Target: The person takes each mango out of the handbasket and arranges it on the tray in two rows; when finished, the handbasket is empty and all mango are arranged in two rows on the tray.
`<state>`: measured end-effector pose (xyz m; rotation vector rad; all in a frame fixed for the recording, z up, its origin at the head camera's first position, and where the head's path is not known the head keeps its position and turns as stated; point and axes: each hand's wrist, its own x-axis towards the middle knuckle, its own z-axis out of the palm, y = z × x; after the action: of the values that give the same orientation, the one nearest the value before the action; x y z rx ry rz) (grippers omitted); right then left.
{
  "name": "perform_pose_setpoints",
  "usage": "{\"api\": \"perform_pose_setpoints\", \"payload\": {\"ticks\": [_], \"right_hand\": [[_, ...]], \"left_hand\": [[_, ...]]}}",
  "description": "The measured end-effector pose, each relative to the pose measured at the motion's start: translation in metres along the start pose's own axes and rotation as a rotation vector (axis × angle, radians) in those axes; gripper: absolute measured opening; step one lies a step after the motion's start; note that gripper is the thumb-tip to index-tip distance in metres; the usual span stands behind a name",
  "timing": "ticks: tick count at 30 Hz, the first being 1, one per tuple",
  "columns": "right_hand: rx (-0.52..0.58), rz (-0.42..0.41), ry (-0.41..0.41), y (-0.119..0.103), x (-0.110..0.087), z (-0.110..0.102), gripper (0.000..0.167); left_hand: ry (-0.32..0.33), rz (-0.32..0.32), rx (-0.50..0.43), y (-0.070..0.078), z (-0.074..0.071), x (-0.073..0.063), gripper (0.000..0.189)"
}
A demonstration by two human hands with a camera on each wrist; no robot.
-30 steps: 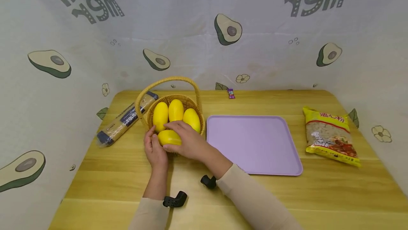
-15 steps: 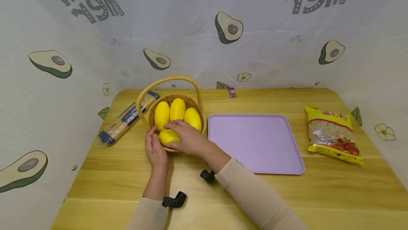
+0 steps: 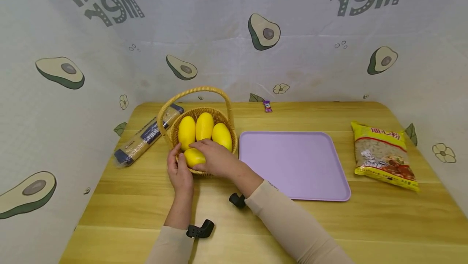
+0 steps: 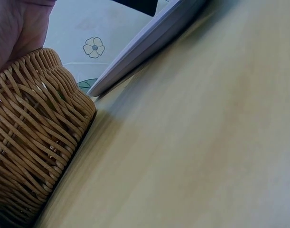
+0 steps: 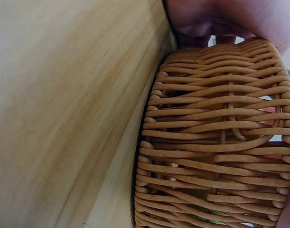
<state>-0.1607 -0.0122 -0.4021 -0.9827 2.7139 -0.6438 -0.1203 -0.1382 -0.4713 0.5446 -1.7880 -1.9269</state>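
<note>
In the head view, a round wicker basket with a tall arched handle holds several yellow mangoes. My right hand grips the nearest mango from above and the right, at the basket's front edge. My left hand holds the front left side of the basket, its thumb beside that mango's left end. In the left wrist view, woven basket wall fills the left side. The right wrist view shows the wicker wall close up, a hand against its upper end. Some fingertips are hidden.
Right of the basket lies a lilac tray. A yellow-topped food bag rests at the far right. Behind the basket on the left is a long clear packet. A small purple wrapped candy lies near the table's back edge.
The gripped mango has settled a little lower into the front of the basket, with my right hand still around it. My left hand has barely moved. The view has shifted slightly.
</note>
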Motion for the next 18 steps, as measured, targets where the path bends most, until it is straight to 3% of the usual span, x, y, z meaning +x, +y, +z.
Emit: {"api": "perform_pose_setpoints", "payload": {"ticks": [18], "right_hand": [[-0.049, 0.000, -0.013, -0.0008, 0.0027, 0.0016, 0.058]], "left_hand": [[-0.007, 0.016, 0.026, -0.0011, -0.0001, 0.0006, 0.036]]}}
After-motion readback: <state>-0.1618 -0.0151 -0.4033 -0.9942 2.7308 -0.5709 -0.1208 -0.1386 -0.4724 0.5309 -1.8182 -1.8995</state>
